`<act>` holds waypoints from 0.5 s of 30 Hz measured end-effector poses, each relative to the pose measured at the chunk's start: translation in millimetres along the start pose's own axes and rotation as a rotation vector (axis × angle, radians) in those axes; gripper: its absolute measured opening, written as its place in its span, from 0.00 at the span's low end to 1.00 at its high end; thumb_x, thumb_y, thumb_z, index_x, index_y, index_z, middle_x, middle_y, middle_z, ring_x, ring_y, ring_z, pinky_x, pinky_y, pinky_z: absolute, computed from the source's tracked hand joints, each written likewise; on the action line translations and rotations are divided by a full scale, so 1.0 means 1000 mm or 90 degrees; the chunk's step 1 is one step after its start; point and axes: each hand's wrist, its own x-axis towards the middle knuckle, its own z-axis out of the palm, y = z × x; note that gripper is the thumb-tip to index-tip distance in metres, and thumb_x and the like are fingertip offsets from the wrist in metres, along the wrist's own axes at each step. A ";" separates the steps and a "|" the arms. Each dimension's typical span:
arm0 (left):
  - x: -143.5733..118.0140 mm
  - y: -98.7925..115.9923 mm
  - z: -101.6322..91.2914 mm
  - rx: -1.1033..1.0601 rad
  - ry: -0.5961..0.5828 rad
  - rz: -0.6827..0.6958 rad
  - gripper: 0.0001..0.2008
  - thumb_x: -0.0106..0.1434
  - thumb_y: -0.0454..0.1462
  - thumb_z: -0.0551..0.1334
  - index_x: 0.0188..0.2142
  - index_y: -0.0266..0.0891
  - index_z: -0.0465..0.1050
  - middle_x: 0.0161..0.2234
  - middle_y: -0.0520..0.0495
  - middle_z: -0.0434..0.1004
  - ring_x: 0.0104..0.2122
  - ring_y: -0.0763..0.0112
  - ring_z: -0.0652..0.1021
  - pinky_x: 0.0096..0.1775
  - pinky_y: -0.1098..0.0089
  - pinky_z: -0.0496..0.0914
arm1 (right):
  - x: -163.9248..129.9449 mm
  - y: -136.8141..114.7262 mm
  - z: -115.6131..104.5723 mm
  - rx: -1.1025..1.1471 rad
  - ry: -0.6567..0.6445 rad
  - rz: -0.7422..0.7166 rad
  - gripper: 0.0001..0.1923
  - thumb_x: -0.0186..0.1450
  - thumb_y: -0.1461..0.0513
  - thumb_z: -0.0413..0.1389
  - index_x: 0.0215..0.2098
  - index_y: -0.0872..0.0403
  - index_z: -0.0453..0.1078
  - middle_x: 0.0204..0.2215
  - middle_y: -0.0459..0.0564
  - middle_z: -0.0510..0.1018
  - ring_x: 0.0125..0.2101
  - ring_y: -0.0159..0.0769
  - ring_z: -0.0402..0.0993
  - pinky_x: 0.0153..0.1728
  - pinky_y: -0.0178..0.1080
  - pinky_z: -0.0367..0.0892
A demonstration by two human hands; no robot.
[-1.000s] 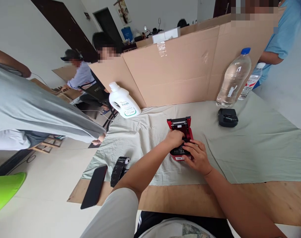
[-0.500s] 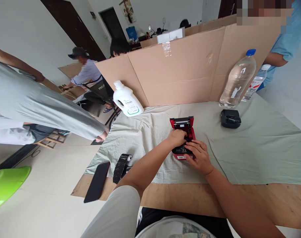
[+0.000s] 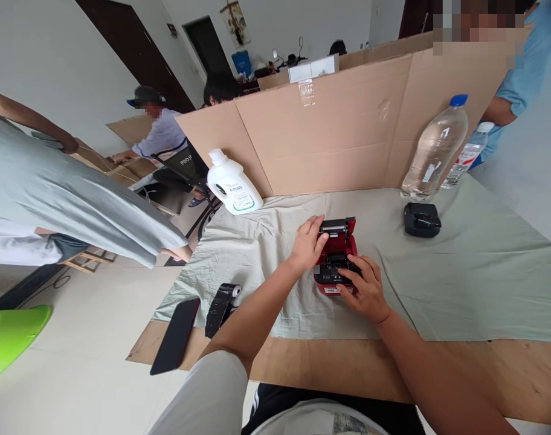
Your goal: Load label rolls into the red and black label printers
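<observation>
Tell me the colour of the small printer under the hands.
Red with a black inside, clearest in the head view.

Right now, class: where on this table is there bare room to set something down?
Bare cloth lies right of the red printer, below the black printer. Another patch sits between the white bottle and the black roll. Both hands crowd the red printer.

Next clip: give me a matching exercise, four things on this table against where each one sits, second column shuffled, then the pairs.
Things:
1. red printer
2. white jug
3. phone
4. black printer

Places:
A. by the clear bottle, far right of the cloth
B. near left corner, overhanging the table edge
C. between the left hand and right hand
D. far left, against the cardboard wall

Pairs: 1-C, 2-D, 3-B, 4-A
</observation>
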 end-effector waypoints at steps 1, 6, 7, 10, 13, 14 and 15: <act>-0.008 0.000 0.003 -0.012 0.002 0.010 0.29 0.72 0.50 0.42 0.61 0.34 0.61 0.57 0.32 0.66 0.57 0.54 0.68 0.58 0.53 0.61 | 0.000 -0.001 0.000 -0.008 -0.001 -0.002 0.12 0.63 0.58 0.59 0.45 0.50 0.74 0.58 0.53 0.68 0.59 0.51 0.62 0.57 0.54 0.64; -0.058 0.013 0.011 -0.029 0.045 0.050 0.27 0.72 0.49 0.41 0.59 0.37 0.63 0.53 0.34 0.69 0.57 0.55 0.68 0.58 0.53 0.60 | 0.001 -0.003 -0.001 -0.019 -0.019 -0.002 0.12 0.64 0.57 0.58 0.46 0.50 0.73 0.64 0.53 0.60 0.63 0.54 0.58 0.59 0.56 0.62; -0.066 0.015 0.013 -0.029 0.046 0.053 0.26 0.72 0.48 0.41 0.59 0.37 0.62 0.53 0.34 0.70 0.58 0.55 0.67 0.58 0.52 0.59 | 0.001 -0.003 -0.001 -0.020 -0.025 -0.002 0.13 0.64 0.57 0.58 0.46 0.50 0.73 0.64 0.53 0.61 0.63 0.54 0.58 0.59 0.56 0.62; -0.083 0.016 0.021 -0.026 0.058 0.059 0.25 0.72 0.48 0.42 0.59 0.37 0.62 0.53 0.34 0.71 0.59 0.53 0.67 0.58 0.50 0.58 | 0.000 -0.001 0.001 -0.023 -0.031 -0.001 0.15 0.64 0.56 0.58 0.48 0.50 0.71 0.62 0.55 0.65 0.62 0.54 0.59 0.59 0.56 0.62; -0.091 0.014 0.032 -0.027 0.098 0.071 0.23 0.72 0.47 0.44 0.58 0.37 0.62 0.51 0.35 0.72 0.59 0.53 0.67 0.57 0.50 0.58 | -0.001 0.000 0.002 -0.017 -0.033 0.006 0.22 0.63 0.54 0.59 0.54 0.51 0.66 0.59 0.58 0.68 0.61 0.54 0.62 0.57 0.57 0.62; -0.092 0.013 0.036 -0.030 0.116 0.072 0.23 0.72 0.46 0.45 0.58 0.37 0.62 0.51 0.35 0.72 0.59 0.53 0.68 0.56 0.51 0.59 | -0.001 0.000 0.003 -0.016 -0.036 0.009 0.25 0.63 0.54 0.59 0.57 0.51 0.64 0.58 0.59 0.69 0.60 0.53 0.63 0.57 0.57 0.63; -0.092 0.013 0.039 -0.034 0.135 0.070 0.22 0.72 0.46 0.45 0.57 0.37 0.62 0.51 0.35 0.72 0.59 0.53 0.68 0.56 0.51 0.59 | 0.000 0.000 0.003 -0.016 -0.040 0.011 0.27 0.63 0.54 0.59 0.59 0.51 0.62 0.57 0.59 0.70 0.59 0.53 0.65 0.56 0.57 0.63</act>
